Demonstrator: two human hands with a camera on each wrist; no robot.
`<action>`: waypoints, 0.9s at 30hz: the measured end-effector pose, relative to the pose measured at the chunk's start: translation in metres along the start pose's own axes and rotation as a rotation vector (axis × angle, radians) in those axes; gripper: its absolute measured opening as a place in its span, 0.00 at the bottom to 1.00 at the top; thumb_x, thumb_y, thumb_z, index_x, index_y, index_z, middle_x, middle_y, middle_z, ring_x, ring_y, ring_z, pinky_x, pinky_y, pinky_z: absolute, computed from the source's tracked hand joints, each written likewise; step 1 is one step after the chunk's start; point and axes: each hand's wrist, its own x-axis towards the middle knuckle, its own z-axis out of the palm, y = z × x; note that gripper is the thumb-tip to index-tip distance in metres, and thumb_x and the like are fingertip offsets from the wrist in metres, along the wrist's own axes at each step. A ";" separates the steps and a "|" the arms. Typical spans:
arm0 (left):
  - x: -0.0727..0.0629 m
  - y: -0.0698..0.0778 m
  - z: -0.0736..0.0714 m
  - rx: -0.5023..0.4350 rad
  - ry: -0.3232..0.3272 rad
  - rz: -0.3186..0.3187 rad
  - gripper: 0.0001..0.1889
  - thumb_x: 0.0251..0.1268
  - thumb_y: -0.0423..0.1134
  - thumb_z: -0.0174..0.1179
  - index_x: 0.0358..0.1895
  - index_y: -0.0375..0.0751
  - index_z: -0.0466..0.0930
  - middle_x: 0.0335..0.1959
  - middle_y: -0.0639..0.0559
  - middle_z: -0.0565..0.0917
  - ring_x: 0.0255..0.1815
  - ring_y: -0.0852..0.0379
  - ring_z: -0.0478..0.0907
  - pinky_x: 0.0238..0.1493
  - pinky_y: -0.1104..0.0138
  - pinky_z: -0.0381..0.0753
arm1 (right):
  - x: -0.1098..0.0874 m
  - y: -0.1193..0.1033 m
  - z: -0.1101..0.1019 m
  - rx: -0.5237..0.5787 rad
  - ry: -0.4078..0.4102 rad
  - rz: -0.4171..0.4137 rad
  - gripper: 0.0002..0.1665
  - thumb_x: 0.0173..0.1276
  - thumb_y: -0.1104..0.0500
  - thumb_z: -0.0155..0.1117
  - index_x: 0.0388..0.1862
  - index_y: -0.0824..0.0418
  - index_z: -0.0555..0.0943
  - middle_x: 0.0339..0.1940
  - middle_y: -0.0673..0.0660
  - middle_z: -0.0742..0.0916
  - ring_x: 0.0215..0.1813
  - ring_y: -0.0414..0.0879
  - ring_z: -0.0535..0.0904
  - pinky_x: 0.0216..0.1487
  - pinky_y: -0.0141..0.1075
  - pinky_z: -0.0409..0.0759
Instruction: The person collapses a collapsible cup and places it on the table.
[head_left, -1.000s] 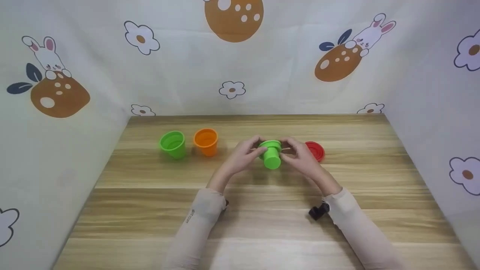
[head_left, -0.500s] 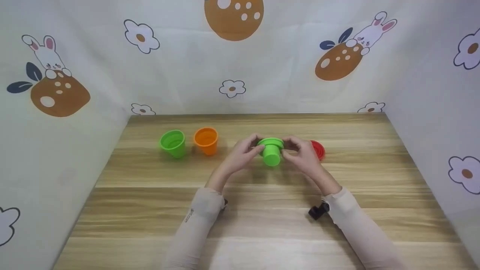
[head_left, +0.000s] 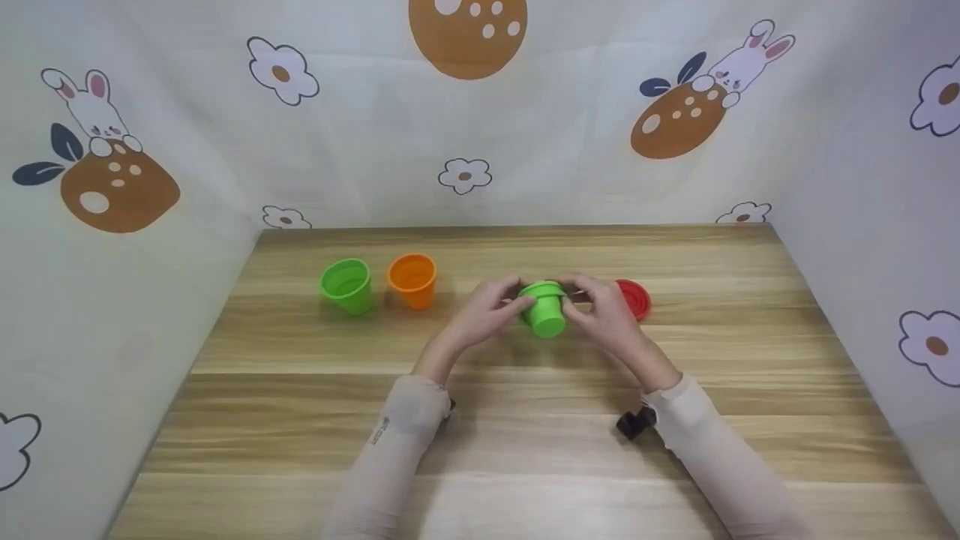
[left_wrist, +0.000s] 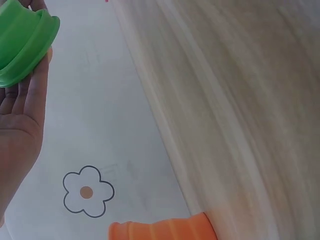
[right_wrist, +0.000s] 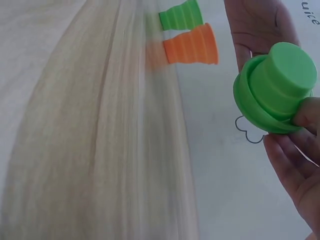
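Note:
Between both hands, raised above the table, is a green collapsible cup (head_left: 547,315), partly folded, its base tilted toward the head camera. My left hand (head_left: 491,309) grips its rim from the left, thumb on the near side. From the right, my right hand (head_left: 604,307) pinches the same rim with thumb and fingers. In the right wrist view the cup (right_wrist: 285,82) shows a wide folded ring around its narrower base. The left wrist view catches only part of the cup (left_wrist: 25,45), over the fingers.
A second green cup (head_left: 349,285) and an orange cup (head_left: 412,281) stand extended at the back left of the wooden table (head_left: 300,420). A flattened red collapsible cup (head_left: 635,300) lies behind the right hand. Patterned cloth (head_left: 570,150) walls the table's back and sides.
Both hands keep hold of the green cup. It tipped up slightly, then came back down, and its protruding base section looks wider now.

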 end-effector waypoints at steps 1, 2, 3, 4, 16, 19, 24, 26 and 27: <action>0.000 0.001 0.000 0.006 0.003 0.003 0.16 0.75 0.43 0.54 0.55 0.34 0.77 0.53 0.39 0.84 0.55 0.48 0.81 0.60 0.58 0.82 | 0.000 0.000 -0.001 0.019 -0.006 0.017 0.17 0.64 0.74 0.60 0.51 0.70 0.83 0.46 0.64 0.90 0.47 0.58 0.86 0.50 0.42 0.88; 0.000 0.002 -0.001 0.012 0.005 0.004 0.16 0.75 0.43 0.54 0.55 0.33 0.77 0.53 0.39 0.84 0.56 0.48 0.81 0.60 0.58 0.82 | 0.000 0.001 -0.001 0.035 -0.011 0.033 0.17 0.65 0.73 0.61 0.52 0.69 0.83 0.46 0.64 0.89 0.48 0.58 0.86 0.50 0.42 0.87; 0.000 0.002 -0.001 0.017 0.007 0.007 0.16 0.75 0.42 0.54 0.55 0.33 0.77 0.53 0.39 0.84 0.56 0.47 0.81 0.60 0.57 0.82 | 0.000 0.001 -0.002 0.050 -0.017 0.047 0.17 0.65 0.73 0.61 0.53 0.69 0.83 0.47 0.64 0.89 0.48 0.57 0.86 0.51 0.41 0.87; 0.000 0.003 -0.001 0.021 0.009 0.007 0.16 0.76 0.42 0.54 0.55 0.33 0.76 0.53 0.38 0.84 0.56 0.46 0.80 0.60 0.57 0.82 | 0.000 0.002 -0.003 0.064 -0.025 0.058 0.17 0.66 0.72 0.61 0.53 0.69 0.82 0.48 0.64 0.89 0.48 0.56 0.86 0.51 0.41 0.87; 0.000 0.003 -0.004 -0.078 0.076 0.037 0.14 0.77 0.36 0.50 0.56 0.30 0.73 0.55 0.35 0.81 0.60 0.43 0.78 0.64 0.57 0.80 | -0.002 0.004 -0.010 0.271 -0.074 0.165 0.21 0.65 0.72 0.63 0.57 0.75 0.77 0.48 0.71 0.86 0.46 0.36 0.84 0.51 0.27 0.84; -0.001 0.004 -0.005 -0.094 0.078 0.051 0.13 0.77 0.36 0.49 0.55 0.30 0.72 0.53 0.35 0.81 0.58 0.45 0.79 0.62 0.58 0.82 | -0.001 0.002 -0.009 0.275 -0.060 0.200 0.21 0.64 0.73 0.63 0.57 0.76 0.77 0.48 0.72 0.86 0.45 0.34 0.83 0.52 0.28 0.84; -0.001 0.003 -0.005 -0.125 0.055 0.060 0.14 0.77 0.35 0.50 0.56 0.28 0.72 0.54 0.35 0.81 0.59 0.45 0.78 0.63 0.59 0.81 | 0.000 -0.001 -0.005 0.233 0.007 0.226 0.20 0.63 0.74 0.61 0.55 0.76 0.78 0.47 0.70 0.86 0.44 0.34 0.82 0.52 0.30 0.84; -0.001 0.003 -0.004 -0.132 0.049 0.058 0.15 0.76 0.35 0.51 0.57 0.28 0.72 0.55 0.35 0.80 0.60 0.44 0.78 0.63 0.59 0.81 | 0.000 -0.002 -0.003 0.209 0.031 0.216 0.19 0.62 0.75 0.60 0.54 0.75 0.79 0.45 0.69 0.87 0.44 0.35 0.81 0.51 0.29 0.84; -0.002 0.002 -0.004 -0.133 0.044 0.054 0.15 0.76 0.35 0.51 0.57 0.28 0.72 0.55 0.35 0.80 0.60 0.44 0.78 0.63 0.59 0.81 | 0.000 -0.002 -0.002 0.194 0.037 0.207 0.19 0.62 0.75 0.60 0.53 0.74 0.80 0.44 0.68 0.87 0.44 0.36 0.81 0.50 0.29 0.85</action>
